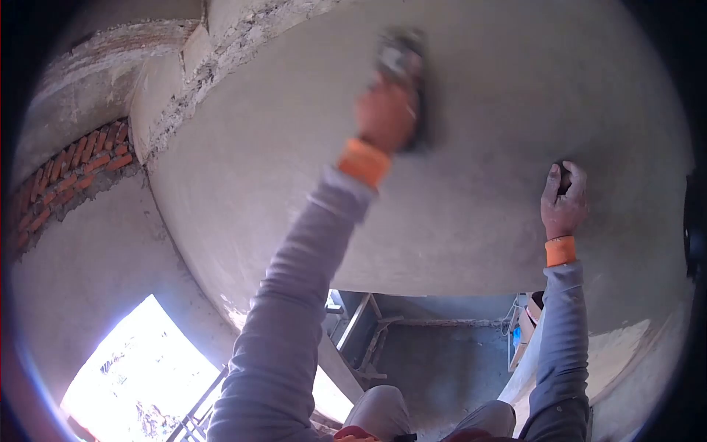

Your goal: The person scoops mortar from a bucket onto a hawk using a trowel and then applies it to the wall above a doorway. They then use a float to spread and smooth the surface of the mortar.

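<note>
My left hand [384, 116] is closed round the handle of a plastering float [401, 59], whose dark, long body lies against the grey plastered surface [471, 236]. Motion smears both the hand and the float. Farther right, my right hand [565, 202] is raised to the same surface, thumb and fingers curled round a small dark, rounded thing [565, 179]. Most of that thing is hidden by the fingers, so its kind does not show. Both arms wear grey sleeves with orange cuffs.
Rough broken concrete edging [213, 70] borders the plaster at upper left, near exposed bricks [74, 173]. Bright light fills an opening [140, 368] at lower left. Below are my knees [379, 409], a grey floor [456, 361] and a wooden frame [357, 320].
</note>
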### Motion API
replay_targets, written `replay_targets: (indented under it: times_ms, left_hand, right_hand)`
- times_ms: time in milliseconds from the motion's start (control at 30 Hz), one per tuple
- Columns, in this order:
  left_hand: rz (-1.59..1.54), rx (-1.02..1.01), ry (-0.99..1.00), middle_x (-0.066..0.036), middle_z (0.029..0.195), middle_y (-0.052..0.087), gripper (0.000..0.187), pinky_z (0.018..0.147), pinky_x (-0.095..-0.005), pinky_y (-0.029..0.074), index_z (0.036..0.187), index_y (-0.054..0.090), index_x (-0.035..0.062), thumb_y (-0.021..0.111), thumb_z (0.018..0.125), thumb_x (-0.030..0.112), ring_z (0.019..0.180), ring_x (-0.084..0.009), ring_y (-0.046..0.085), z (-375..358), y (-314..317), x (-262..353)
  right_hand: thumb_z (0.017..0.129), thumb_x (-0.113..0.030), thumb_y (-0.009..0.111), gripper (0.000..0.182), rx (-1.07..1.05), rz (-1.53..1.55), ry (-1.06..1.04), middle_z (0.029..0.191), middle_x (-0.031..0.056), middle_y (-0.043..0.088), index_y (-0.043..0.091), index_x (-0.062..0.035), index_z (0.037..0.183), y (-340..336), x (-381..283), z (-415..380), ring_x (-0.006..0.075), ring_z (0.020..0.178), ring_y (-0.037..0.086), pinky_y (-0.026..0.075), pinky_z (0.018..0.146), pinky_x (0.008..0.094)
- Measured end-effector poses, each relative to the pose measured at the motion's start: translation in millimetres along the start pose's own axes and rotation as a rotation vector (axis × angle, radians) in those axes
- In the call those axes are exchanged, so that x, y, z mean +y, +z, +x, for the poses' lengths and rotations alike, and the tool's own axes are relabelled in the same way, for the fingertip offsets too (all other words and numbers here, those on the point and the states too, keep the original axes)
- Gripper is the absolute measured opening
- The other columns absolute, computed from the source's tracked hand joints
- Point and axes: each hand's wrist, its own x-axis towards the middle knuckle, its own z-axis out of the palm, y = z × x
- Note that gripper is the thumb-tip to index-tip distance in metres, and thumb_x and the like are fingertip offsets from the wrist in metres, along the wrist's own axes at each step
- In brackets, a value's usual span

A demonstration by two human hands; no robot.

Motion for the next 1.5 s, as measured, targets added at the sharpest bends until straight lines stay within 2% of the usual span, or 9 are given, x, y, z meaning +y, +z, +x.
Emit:
replay_targets:
  times_ms: [167,367,533,700,867,1033,1267,1433,1500]
  left_hand:
    - [-0.030,-0.025,0.406,-0.026,0.130,0.046,0.066,0.072,-0.0538,0.055,0.147,0.025,0.0326,0.048,0.087,0.014,0.082,-0.0429,0.065,-65.3,3.7,-5.0]
    - [-0.129,0.010,0.013,-0.022,0.119,0.053,0.060,0.069,-0.0508,0.055,0.143,0.034,0.0329,0.048,0.088,0.015,0.086,-0.0401,0.065,77.8,-15.1,-11.1]
    - [-0.155,-0.057,0.307,-0.023,0.121,0.051,0.056,0.070,-0.0505,0.056,0.142,0.037,0.0333,0.046,0.089,0.015,0.091,-0.0418,0.063,-50.5,-5.1,66.4]
    - [-0.014,0.061,0.181,-0.022,0.125,0.051,0.056,0.071,-0.0472,0.055,0.141,0.037,0.0351,0.047,0.089,0.016,0.095,-0.0356,0.064,55.3,-22.2,-7.1]
    - [-0.135,0.110,0.156,-0.018,0.105,0.064,0.025,0.072,-0.0459,0.055,0.103,0.067,0.0125,0.051,0.087,0.023,0.089,-0.0340,0.066,89.4,-10.4,90.6]
    - [-0.405,-0.056,0.492,-0.018,0.105,0.055,0.062,0.063,-0.0426,0.057,0.137,0.044,0.0245,0.063,0.079,0.018,0.088,-0.0337,0.064,-55.0,-3.4,129.6]
    - [0.014,-0.135,-0.307,-0.018,0.108,0.057,0.061,0.067,-0.0464,0.054,0.140,0.040,0.0254,0.053,0.082,0.015,0.090,-0.0364,0.062,-180.2,33.1,-156.9]
    - [-0.466,0.179,-0.892,-0.019,0.099,0.059,0.054,0.073,-0.0476,0.050,0.144,0.037,0.0219,0.044,0.091,0.013,0.086,-0.0381,0.063,-326.0,90.6,-230.8]
    - [-0.306,0.239,-0.557,-0.020,0.104,0.058,0.057,0.072,-0.0482,0.051,0.145,0.036,0.0211,0.045,0.089,0.011,0.086,-0.0392,0.062,-365.4,108.4,-175.7]
  right_hand:
    - [0.088,-0.025,0.063,0.018,0.024,-0.008,-0.066,0.077,0.0017,0.061,0.059,-0.0109,0.099,-1.8,1.3,2.5,0.0209,0.066,0.060,0.047,0.056,0.0354]
    - [0.088,-0.023,0.063,0.016,0.003,-0.011,-0.061,0.077,0.0033,0.061,0.058,-0.0108,0.098,-3.0,0.1,3.1,0.0222,0.066,0.060,0.047,0.057,0.0366]
    - [0.087,-0.022,0.063,0.016,0.076,0.025,-0.132,0.074,0.0019,0.060,0.059,-0.0108,0.098,-2.4,-3.6,5.7,0.0221,0.065,0.060,0.047,0.058,0.0373]
    - [0.088,-0.024,0.063,0.017,0.016,0.006,-0.042,0.073,0.0014,0.060,0.059,-0.0106,0.097,-4.0,0.4,2.4,0.0207,0.063,0.060,0.047,0.056,0.0362]
    - [0.088,-0.027,0.063,0.021,-0.032,-0.018,0.000,0.074,0.0029,0.062,0.060,-0.0092,0.100,-4.2,-2.0,-0.6,0.0194,0.063,0.061,0.048,0.056,0.0345]
    - [0.089,-0.029,0.063,0.027,-0.011,-0.011,0.008,0.077,0.0052,0.064,0.060,-0.0072,0.104,1.1,1.0,-2.8,0.0201,0.065,0.063,0.049,0.059,0.0337]
    - [0.090,-0.029,0.063,0.031,-0.018,0.013,0.057,0.073,0.0022,0.060,0.059,-0.0030,0.108,5.0,2.4,-5.1,0.0138,0.062,0.055,0.046,0.058,0.0290]
    - [0.091,-0.022,0.064,0.026,-0.012,0.017,-0.020,0.073,0.0003,0.058,0.059,-0.0021,0.107,8.4,11.3,-8.5,0.0105,0.060,0.052,0.044,0.056,0.0262]
    - [0.091,-0.022,0.064,0.027,0.008,0.029,-0.063,0.076,0.0029,0.061,0.059,-0.0005,0.107,11.0,11.7,-6.6,0.0112,0.060,0.054,0.046,0.055,0.0266]
